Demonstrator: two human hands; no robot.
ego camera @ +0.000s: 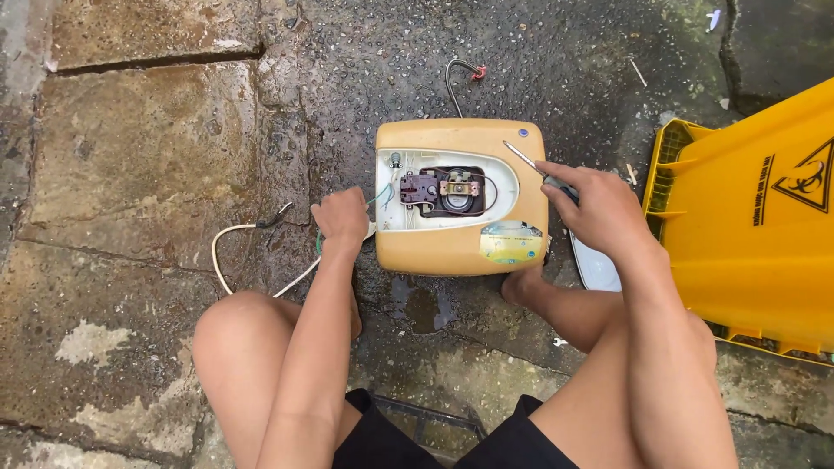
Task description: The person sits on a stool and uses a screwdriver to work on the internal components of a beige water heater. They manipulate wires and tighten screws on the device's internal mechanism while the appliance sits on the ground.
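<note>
Squatting person's left hand [341, 219] grips wires [375, 201] at the yellow heater [460, 252]'s left edge; right hand [599, 208] pinches a screwdriver [530, 161] over it; yellow bin [756, 234] crowds right

Soft, even daylight, faint shadows, wet ground [130, 156] glistening, sharp focus, slight wide-angle bending at edges

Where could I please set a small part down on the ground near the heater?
Free: the wet stone slabs left of the white cable, and the dark ground beyond the heater, right of the hooked wire. Crowded: between heater and yellow bin, where the right hand holds a screwdriver; the left hand grips wires.
</note>
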